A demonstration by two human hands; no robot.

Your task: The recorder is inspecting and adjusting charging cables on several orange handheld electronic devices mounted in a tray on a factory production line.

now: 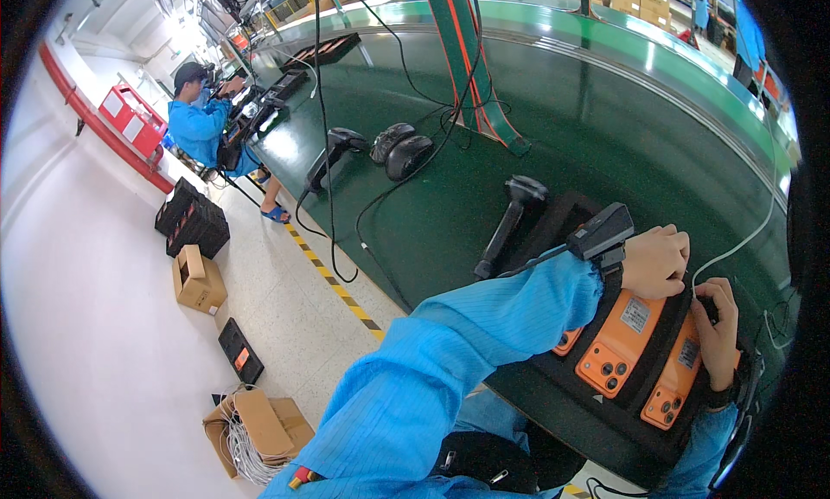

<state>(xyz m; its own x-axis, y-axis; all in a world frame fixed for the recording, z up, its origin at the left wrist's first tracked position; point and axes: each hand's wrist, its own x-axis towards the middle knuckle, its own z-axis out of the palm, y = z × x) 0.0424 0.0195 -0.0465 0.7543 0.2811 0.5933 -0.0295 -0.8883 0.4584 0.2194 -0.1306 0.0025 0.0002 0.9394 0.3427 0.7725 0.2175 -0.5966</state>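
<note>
A black foam tray (596, 399) on the near right of the bench holds orange phones. The middle phone (616, 352) and right-hand phone (673, 385) lie back up, each with a camera block and a pale label; a third (566, 341) is partly covered by my left sleeve. My left hand (654, 262) is curled over the middle phone's far end; whatever its fingers hold is hidden. Beside the right-hand phone, my right hand (717, 330) pinches a thin white cable (735, 248) near the phone's far end. A small black device (601, 232) is strapped on my left wrist.
Left of the tray lies a black handheld scanner (512, 225); another scanner (332, 157) and a black mouse-shaped device (406, 157) sit farther back. Black cables hang over the bench. A green post (467, 67) stands on it. A co-worker (197, 127) sits far left; cartons (199, 280) line the floor.
</note>
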